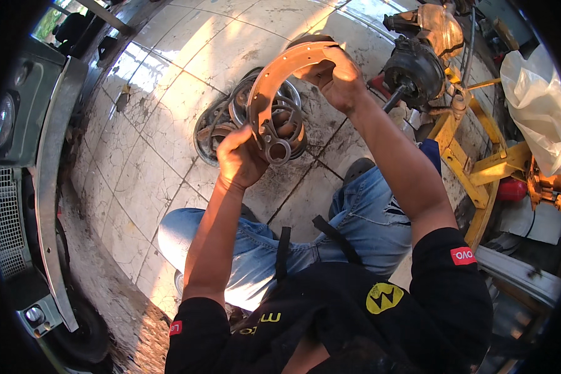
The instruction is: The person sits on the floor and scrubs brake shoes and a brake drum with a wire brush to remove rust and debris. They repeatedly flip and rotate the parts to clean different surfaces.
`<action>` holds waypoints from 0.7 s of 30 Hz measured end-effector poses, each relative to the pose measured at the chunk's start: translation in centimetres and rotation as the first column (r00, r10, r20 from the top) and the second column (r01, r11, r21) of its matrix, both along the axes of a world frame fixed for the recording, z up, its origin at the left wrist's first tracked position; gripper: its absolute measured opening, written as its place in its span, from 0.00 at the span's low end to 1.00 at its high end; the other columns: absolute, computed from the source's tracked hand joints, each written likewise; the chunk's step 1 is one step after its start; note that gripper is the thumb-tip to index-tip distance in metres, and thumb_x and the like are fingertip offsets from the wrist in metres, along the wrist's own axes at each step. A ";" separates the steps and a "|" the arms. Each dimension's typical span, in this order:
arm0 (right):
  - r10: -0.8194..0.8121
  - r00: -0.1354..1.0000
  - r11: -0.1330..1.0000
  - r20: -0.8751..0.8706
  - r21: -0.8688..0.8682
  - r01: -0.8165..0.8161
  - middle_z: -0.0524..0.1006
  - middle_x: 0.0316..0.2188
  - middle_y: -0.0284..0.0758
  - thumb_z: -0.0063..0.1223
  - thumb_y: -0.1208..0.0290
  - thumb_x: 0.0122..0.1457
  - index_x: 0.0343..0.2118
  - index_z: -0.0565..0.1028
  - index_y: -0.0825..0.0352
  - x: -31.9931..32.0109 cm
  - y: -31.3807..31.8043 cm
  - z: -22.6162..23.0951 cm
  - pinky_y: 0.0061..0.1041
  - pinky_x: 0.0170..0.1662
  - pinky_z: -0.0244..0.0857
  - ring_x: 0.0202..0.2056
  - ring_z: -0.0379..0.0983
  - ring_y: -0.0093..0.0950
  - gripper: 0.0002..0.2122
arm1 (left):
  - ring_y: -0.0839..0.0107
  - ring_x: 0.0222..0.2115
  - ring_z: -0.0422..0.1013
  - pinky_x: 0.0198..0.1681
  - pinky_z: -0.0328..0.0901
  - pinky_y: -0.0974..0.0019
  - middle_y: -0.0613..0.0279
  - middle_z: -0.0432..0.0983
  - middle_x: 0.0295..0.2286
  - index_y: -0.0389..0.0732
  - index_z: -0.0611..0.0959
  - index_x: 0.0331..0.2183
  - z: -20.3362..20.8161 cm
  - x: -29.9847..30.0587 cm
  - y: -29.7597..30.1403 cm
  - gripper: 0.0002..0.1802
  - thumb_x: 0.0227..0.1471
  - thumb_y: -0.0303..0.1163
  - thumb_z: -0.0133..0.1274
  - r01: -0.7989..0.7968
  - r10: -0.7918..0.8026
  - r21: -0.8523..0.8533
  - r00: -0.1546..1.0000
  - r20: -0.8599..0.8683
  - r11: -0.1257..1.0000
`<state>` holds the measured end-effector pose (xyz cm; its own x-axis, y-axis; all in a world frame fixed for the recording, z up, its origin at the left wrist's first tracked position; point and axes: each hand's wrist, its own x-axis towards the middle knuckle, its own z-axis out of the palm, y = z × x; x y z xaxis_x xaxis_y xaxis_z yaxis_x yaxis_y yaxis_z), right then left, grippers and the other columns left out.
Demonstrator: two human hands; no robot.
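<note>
A curved, rust-brown brake shoe [269, 80] with small holes along its band is held up in front of me, arched over the floor. My left hand [240, 161] is closed round its lower end. At the upper end my right hand [340, 81] grips it, with the thumb on the near side. Beneath, a heap of round metal parts [207, 134] lies on the tiles, partly hidden by the brake shoe and my left hand. Beside my left fingers shows a metal ring [278, 151]; whether it is fixed to the brake shoe I cannot tell.
Cracked, stained floor tiles [143, 143] spread around my legs. On the left stands a vehicle front with a metal bumper [53, 168]. To the right are a yellow metal stand [461, 165], a black round housing with a shaft [414, 71] and a white plastic bag [536, 106].
</note>
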<state>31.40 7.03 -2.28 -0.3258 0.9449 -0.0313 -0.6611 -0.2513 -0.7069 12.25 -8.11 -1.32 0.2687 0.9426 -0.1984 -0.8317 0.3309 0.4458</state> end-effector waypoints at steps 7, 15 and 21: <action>0.209 0.970 0.977 0.121 0.023 -0.213 0.77 0.41 0.36 0.43 0.58 0.61 0.47 0.73 0.66 0.9 0.2 1.0 0.37 0.49 0.67 0.41 0.75 0.31 0.18 | 0.78 0.22 0.67 0.30 0.71 0.65 0.66 0.68 0.27 0.36 0.73 0.37 -2.6 -0.9 0.5 0.14 0.55 0.36 0.53 -0.229 0.207 -0.163 0.968 -0.141 0.960; -0.503 0.538 0.741 0.676 0.658 -0.134 0.74 0.48 0.42 0.40 0.66 0.64 0.51 0.70 0.71 -0.6 -1.2 0.1 0.30 0.53 0.65 0.50 0.71 0.32 0.17 | 0.73 0.18 0.68 0.24 0.73 0.62 0.60 0.68 0.22 0.34 0.75 0.31 -1.9 -0.8 0.3 0.05 0.50 0.26 0.49 -0.392 0.251 -0.256 0.858 -0.447 0.884; -0.709 0.288 0.308 0.644 0.649 -0.695 0.60 0.60 0.44 0.41 0.71 0.61 0.59 0.61 0.67 -5.2 -5.1 -2.8 0.34 0.63 0.50 0.63 0.52 0.38 0.22 | 0.71 0.17 0.68 0.22 0.71 0.63 0.59 0.69 0.23 0.33 0.74 0.31 -2.1 0.2 -0.3 0.06 0.50 0.26 0.49 -0.382 0.202 -0.231 0.809 -0.552 0.895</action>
